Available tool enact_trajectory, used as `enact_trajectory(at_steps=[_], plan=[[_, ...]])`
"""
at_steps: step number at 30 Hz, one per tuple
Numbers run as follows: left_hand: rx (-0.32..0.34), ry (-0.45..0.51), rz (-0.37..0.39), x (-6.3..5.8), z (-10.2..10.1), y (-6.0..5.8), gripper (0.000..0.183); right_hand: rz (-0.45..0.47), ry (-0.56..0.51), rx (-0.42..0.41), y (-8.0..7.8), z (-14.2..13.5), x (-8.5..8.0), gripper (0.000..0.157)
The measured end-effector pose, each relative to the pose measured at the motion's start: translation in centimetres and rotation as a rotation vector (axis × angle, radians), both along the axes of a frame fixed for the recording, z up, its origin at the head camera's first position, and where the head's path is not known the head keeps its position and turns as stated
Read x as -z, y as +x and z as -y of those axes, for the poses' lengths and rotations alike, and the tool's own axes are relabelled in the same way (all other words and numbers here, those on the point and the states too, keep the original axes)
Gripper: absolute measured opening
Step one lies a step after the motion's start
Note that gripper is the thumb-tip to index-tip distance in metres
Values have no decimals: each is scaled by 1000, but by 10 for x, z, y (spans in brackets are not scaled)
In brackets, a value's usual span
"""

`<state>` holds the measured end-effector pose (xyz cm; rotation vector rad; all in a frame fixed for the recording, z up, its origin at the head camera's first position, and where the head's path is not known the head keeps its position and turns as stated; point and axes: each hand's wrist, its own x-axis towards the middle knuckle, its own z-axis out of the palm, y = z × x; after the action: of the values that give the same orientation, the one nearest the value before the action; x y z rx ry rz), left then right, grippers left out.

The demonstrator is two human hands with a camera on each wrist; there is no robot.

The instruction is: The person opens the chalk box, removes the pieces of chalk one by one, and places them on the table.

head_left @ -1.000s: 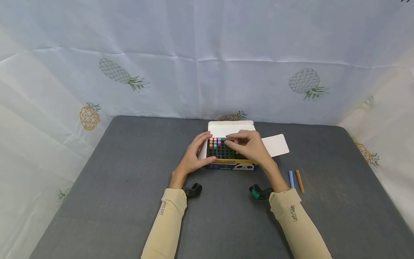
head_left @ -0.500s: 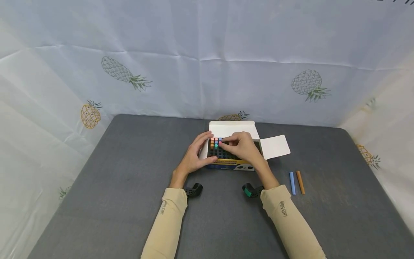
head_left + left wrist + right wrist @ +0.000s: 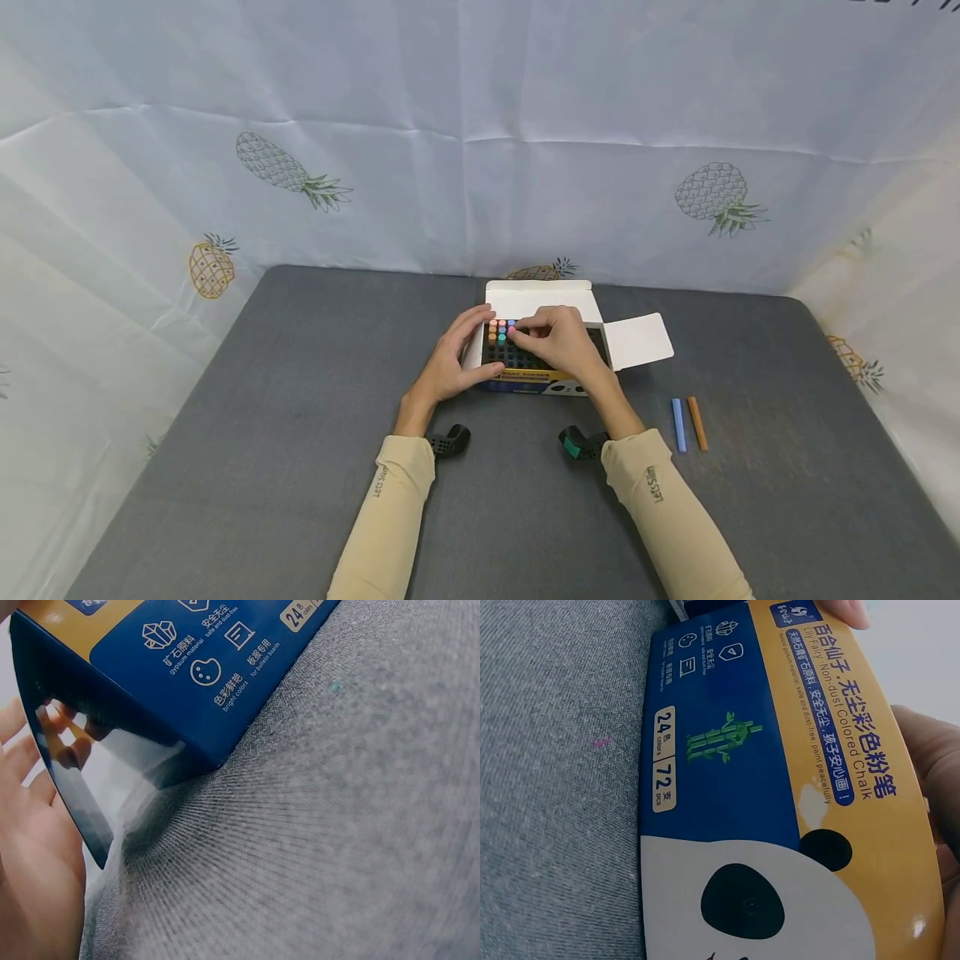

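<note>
A chalk box [image 3: 525, 387], blue and yellow with a panda, lies with its lid raised on the grey table. Colored chalk sticks [image 3: 492, 337] stand in the left end of its black slotted insert. My left hand [image 3: 441, 367] holds that end, thumb at the front rim and fingers at the far left corner. In the left wrist view, its fingers show behind the side flap [image 3: 71, 810]. My right hand [image 3: 566, 343] reaches over the insert, thumb and forefinger pinching the top of a pink chalk stick [image 3: 512, 332]. In the right wrist view, the box front [image 3: 727, 780] hides most of this hand.
A blue chalk stick [image 3: 678, 425] and an orange-brown one [image 3: 697, 423] lie on the table right of the box. The white lid [image 3: 543, 300] stands up at the back, and a white side flap [image 3: 639, 340] spreads out right. A pineapple-print curtain [image 3: 480, 200] hangs behind.
My right hand has moved left across the insert to the pink chalk stick, then stayed nearly still. The left hand keeps its place on the box.
</note>
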<state>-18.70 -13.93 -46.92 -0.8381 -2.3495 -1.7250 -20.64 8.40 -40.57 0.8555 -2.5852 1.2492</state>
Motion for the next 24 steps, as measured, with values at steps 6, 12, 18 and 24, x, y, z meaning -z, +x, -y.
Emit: enact_trajectory(at_steps=[6,12,18,24], plan=[[-4,-1,9,1,-1,0,92,-61,-105,39,-1,1,-1,10],[-12,-7,8,0,-2,-1,98,-18,-140,54,-2,3,-1,14],[-8,-4,13,1,-1,-1,91,-18,-182,62,0,2,-2,16],[-5,0,20,0,0,-1,82,-36,-253,85,5,-3,-13,17]])
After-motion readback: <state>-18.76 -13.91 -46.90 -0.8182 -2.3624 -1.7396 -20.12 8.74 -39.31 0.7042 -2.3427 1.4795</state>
